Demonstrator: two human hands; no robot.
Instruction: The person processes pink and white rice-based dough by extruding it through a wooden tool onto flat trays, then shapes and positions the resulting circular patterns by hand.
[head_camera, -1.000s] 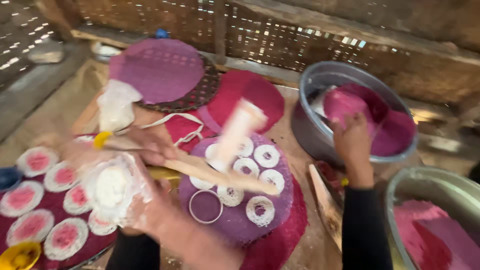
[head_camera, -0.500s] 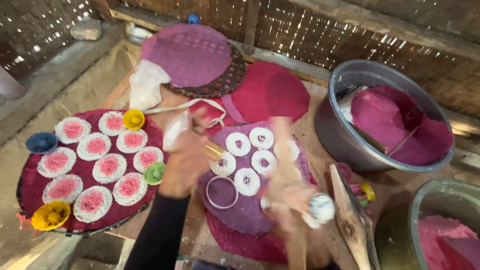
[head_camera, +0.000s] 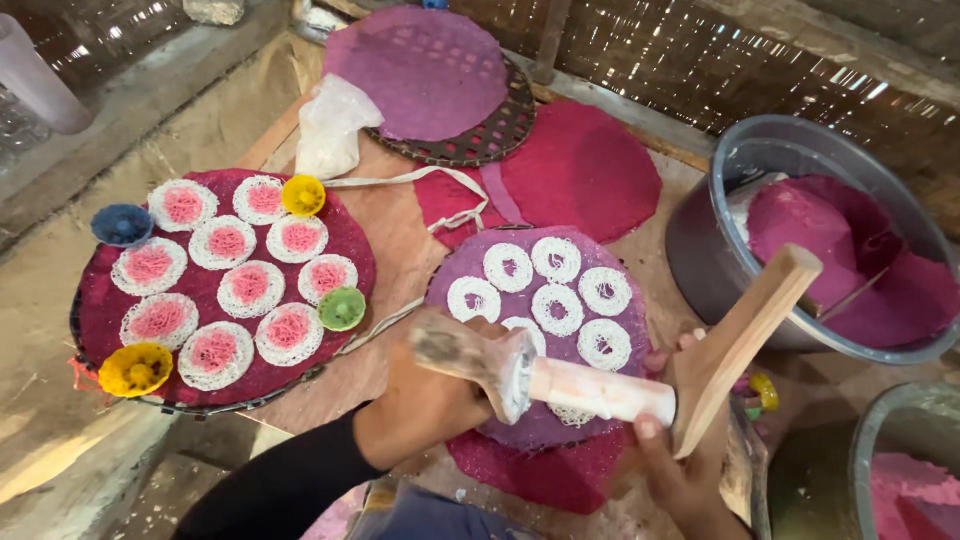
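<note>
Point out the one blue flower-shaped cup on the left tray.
The blue cup at the tray's far-left edge; the others are yellow or green.

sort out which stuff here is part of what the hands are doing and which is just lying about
In use:
- left hand gripping the wooden press
- right hand on its wooden handle
- purple tray with white noodle rings
- metal basin of pink dough

Lying about:
- filled tray of pink-centred rings
- small coloured cups
- plastic bag
- empty woven tray

head cam | looks steeply down, fwd | close over mat (head_camera: 390, 250) | edges maybe cropped
</note>
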